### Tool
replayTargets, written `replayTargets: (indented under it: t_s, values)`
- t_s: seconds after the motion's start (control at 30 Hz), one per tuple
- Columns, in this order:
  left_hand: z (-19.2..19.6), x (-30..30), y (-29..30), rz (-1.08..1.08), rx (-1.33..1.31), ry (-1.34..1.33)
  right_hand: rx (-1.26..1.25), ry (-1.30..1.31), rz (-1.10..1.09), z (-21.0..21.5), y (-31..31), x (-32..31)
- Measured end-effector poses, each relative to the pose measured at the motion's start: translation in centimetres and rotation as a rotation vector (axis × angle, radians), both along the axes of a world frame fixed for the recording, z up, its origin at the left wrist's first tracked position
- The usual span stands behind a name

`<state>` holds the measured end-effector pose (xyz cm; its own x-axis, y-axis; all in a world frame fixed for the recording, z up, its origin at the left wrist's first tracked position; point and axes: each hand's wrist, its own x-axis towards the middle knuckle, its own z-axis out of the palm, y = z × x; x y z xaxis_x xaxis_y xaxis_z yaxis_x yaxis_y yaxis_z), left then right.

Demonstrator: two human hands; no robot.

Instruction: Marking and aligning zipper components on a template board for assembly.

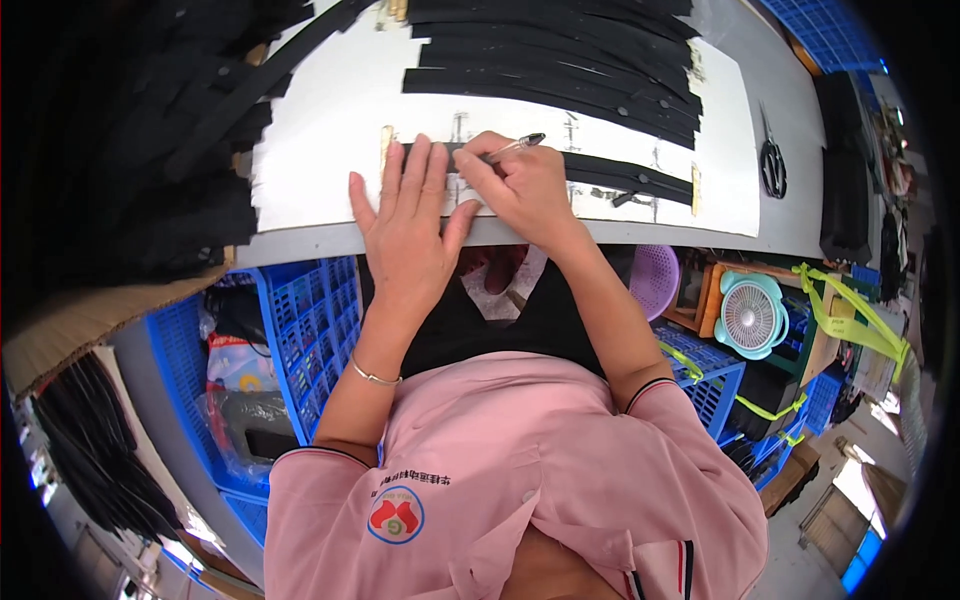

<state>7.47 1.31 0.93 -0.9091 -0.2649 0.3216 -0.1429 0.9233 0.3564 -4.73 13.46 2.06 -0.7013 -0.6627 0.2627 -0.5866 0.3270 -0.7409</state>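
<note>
My left hand [408,215] lies flat, fingers spread, on the left end of a black strap [620,178] that rests on a white sheet [330,130] on the table. My right hand [520,185] is beside it, shut on a silver pen [515,146] whose tip points at the strap. The strap runs right to a tan end piece [696,190]. Another tan piece [386,150] sits just left of my left fingers.
Several black straps [560,60] are stacked at the sheet's far side, and more black pieces [150,130] pile at the left. Scissors [772,160] lie at the right. Below the table edge are blue crates [310,330], a small fan [752,315] and a purple basket [652,280].
</note>
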Motion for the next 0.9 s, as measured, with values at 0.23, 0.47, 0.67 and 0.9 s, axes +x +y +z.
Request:
replayTargets:
  t_s: [0.23, 0.47, 0.67, 0.9]
  values:
    - [-0.3, 0.4, -0.2, 0.003, -0.008, -0.030, -0.314, -0.241, -0.374, 2.1, 5.0, -0.8]
    - [-0.3, 0.2, -0.2, -0.021, -0.022, -0.047, -0.201, -0.118, -0.462, -0.2, 7.2, -2.5]
    - [1.7, -1.0, 2.4, -0.026, 0.013, -0.014, -0.174, -0.117, -0.442, 0.1, 7.3, -2.4]
    - [0.9, -4.9, 5.9, -0.255, 0.285, 0.218, -0.092, -0.005, -0.433, -0.1, 7.2, -2.6]
